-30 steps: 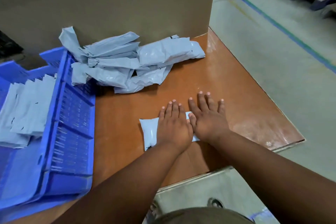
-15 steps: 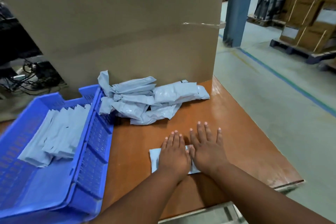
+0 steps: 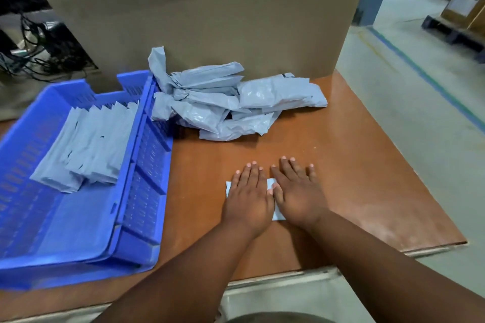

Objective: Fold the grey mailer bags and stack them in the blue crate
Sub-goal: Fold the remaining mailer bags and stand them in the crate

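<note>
Brown desk shows me partway: folded bags fill the blue crate at nine o'clock, loose ones wait at twelve, and my hands press one folded bag flat, fingers straight.

We press a small folded grey plastic mailer bag flat on the brown wooden table with our left hand and right hand. The blue plastic crate on the left holds folded grey bags; crumpled grey mailer bags lie before the large cardboard box.
</note>
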### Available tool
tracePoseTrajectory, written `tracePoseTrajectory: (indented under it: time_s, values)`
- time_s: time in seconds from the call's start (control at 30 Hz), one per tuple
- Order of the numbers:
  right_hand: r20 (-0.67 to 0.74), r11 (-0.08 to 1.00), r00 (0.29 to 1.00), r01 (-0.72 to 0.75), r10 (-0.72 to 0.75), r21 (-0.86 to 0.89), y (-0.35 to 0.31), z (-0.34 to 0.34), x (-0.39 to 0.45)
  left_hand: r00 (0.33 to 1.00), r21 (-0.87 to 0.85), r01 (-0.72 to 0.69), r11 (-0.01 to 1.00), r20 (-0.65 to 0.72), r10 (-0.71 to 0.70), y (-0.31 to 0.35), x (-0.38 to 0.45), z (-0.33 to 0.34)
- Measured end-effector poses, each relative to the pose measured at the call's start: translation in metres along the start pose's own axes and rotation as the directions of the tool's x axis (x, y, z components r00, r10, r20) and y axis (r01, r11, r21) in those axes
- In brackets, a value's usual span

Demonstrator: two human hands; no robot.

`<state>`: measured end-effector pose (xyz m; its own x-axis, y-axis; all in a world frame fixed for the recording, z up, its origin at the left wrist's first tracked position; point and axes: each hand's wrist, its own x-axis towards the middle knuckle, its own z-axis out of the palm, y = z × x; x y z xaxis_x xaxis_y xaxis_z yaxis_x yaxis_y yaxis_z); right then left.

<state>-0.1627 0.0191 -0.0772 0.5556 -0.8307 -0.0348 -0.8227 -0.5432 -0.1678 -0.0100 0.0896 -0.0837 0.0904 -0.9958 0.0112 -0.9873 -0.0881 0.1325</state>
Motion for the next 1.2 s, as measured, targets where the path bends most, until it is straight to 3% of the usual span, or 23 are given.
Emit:
tracePoseTrajectory:
  time_s: [0.47,0.57,0.67,0.77,1.0,1.2]
  values:
    - [0.038,0.999,0.999,-0.009,0.011,-0.051,0.002,-0.002,0.002,0.995,-0.004,-0.081,0.997,0.049,0.081,-0.015,0.0,-0.007]
    - [0.065,0.998,0.996,0.069,-0.069,0.005,0.011,-0.009,-0.004,0.995,0.029,-0.035,0.999,0.091,0.032,-0.023,-0.016,-0.019]
    - [-0.052,0.983,0.982,0.182,-0.182,-0.001,0.014,-0.017,-0.028,0.998,0.025,0.006,1.0,0.07,-0.008,-0.031,-0.042,-0.026]
    - [-0.111,0.952,0.947,0.294,-0.302,-0.086,-0.003,-0.017,-0.052,0.999,0.015,-0.049,0.999,-0.011,0.049,-0.037,-0.072,-0.019]
    - [0.005,0.96,0.962,0.272,-0.272,-0.062,-0.025,0.008,-0.054,0.993,0.041,-0.059,0.997,0.1,0.055,-0.044,-0.082,-0.01]
    - [0.073,0.955,0.954,0.293,-0.29,-0.037,-0.019,0.007,-0.046,0.995,0.056,-0.062,0.996,0.083,0.058,-0.043,-0.082,-0.007]
